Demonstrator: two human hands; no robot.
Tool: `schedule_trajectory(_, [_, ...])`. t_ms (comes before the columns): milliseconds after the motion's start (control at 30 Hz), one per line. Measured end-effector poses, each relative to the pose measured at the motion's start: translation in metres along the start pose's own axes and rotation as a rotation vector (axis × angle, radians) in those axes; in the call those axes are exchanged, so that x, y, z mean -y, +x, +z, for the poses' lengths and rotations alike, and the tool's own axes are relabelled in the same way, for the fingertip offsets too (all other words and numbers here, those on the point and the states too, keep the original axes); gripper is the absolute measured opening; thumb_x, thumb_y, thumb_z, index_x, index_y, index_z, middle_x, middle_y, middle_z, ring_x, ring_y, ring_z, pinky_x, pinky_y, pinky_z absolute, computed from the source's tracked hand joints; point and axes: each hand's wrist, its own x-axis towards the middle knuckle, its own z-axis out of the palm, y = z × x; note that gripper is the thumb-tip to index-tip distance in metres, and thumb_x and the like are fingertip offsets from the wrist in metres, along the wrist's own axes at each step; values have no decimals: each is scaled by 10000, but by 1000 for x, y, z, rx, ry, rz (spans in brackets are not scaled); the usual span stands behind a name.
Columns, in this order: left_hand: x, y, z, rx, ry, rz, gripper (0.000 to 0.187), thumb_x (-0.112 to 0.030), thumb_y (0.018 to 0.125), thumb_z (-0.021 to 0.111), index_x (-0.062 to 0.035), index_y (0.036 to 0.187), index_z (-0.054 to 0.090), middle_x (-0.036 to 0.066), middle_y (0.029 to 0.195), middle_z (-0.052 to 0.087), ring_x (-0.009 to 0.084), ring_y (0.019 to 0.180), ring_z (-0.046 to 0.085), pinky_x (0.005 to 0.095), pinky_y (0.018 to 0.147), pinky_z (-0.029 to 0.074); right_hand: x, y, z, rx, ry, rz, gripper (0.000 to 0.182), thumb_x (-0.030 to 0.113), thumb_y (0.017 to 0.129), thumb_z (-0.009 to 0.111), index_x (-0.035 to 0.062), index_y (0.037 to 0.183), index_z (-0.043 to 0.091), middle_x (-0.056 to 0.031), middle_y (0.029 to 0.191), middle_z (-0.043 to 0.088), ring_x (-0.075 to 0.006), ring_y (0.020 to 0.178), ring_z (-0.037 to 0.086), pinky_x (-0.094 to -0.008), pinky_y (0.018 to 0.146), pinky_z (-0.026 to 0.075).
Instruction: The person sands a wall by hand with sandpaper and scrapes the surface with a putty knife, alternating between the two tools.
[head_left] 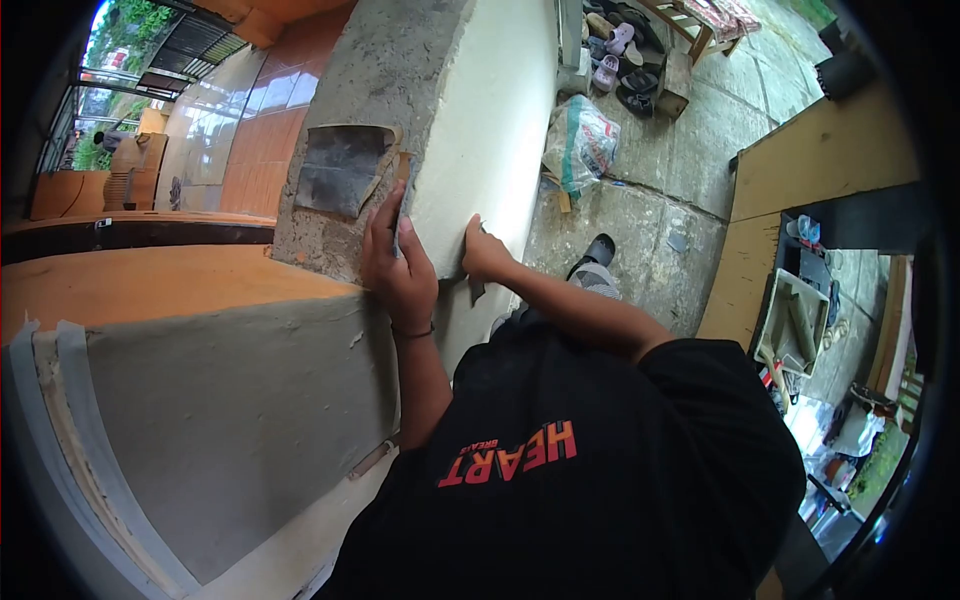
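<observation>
A white-coated wall (490,110) with a rough concrete top (385,60) stands before me. My left hand (402,265) is upright at the wall's top edge, its fingers and thumb closed around a thin grey piece with a brownish end (404,168), which looks like folded sandpaper. Lower on the white face, my right hand (486,252) is closed, with a dark scrap of sandpaper (478,291) showing below its fingers. A larger grey sheet with a curled brown edge (345,168) lies on the concrete top, just beyond my left hand.
A grey plastered panel (240,420) adjoins the wall on the left. Beyond the white face, the concrete floor (640,230) holds a white sack (582,145) and a pile of shoes (625,50). Cardboard-coloured panels (800,165) and a tray (795,320) stand at right.
</observation>
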Motion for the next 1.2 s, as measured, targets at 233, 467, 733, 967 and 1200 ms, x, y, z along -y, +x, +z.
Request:
schedule_trajectory(233, [2,0,2,-10,-3,-6,269,-65,866,406,-48,1104,530,86,1075,588,316,980,554,421,900,396,1,9,-27,-78,69,0,783,27,705,445,-78,1320,-28,-317,869,560,-423,800,573,-434,728,463])
schedule_trajectory(467, [-2,2,1,-22,35,-37,274,-63,861,409,-48,1102,539,90,1067,593,315,961,563,420,907,391,32,-23,-82,-486,515,-111,698,38,764,418,16,1358,53,-236,790,593,-357,662,584,-427,598,451])
schedule_trajectory(733, [-6,5,2,61,-11,-62,293,-61,860,404,-22,1122,529,107,1089,584,312,996,555,416,917,381,13,7,-26,-228,1227,-99,578,335,900,408,-14,1332,246,-139,1206,455,-173,1095,415,-247,929,303])
schedule_trajectory(967, [-27,33,23,170,-210,-98,363,-47,840,390,14,1190,467,163,1224,483,317,1199,390,416,1006,263,10,24,-34,-151,1209,-11,640,429,906,287,21,1369,116,-157,1384,257,-248,1276,246,-291,1018,214])
schedule_trajectory(1200, [-33,95,72,229,9,180,356,-26,841,379,4,1181,481,184,1286,414,351,1249,305,423,1012,248,-22,82,-53,17,1383,198,628,460,903,276,39,1359,182,-109,1374,281,-223,1218,310,-303,979,255])
